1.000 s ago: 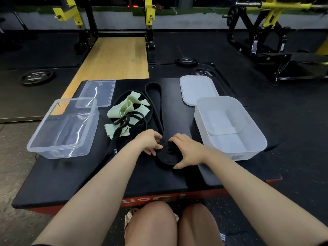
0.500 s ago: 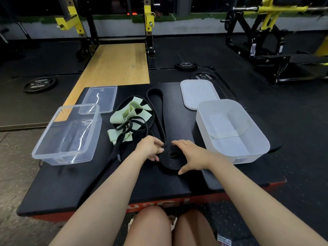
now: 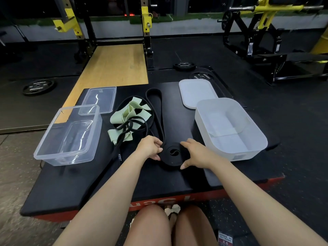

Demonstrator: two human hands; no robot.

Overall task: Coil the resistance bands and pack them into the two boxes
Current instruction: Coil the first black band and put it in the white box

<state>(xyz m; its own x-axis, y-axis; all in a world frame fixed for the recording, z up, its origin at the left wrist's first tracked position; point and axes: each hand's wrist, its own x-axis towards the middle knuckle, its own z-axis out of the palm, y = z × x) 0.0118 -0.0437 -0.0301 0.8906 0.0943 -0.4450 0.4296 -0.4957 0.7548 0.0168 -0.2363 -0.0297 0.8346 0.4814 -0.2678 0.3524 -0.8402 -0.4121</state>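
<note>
resistance bands are mid-coiling: the wide black band (image 3: 173, 153) is partly wound into a flat spiral on the black platform (image 3: 71, 189). left hand (image 3: 150, 147) pinches the loose run where it meets the roll; right hand (image 3: 195, 154) curls round the coil's edge, steadying it. judging by the long tail stretching away, the next move calls for more turns, kept tight. green band (image 3: 127, 115) and thin black band (image 3: 124, 132) lie tangled, uncoiled. clear box (image 3: 44, 151) and white box (image 3: 259, 151) hold no bands yet
</note>
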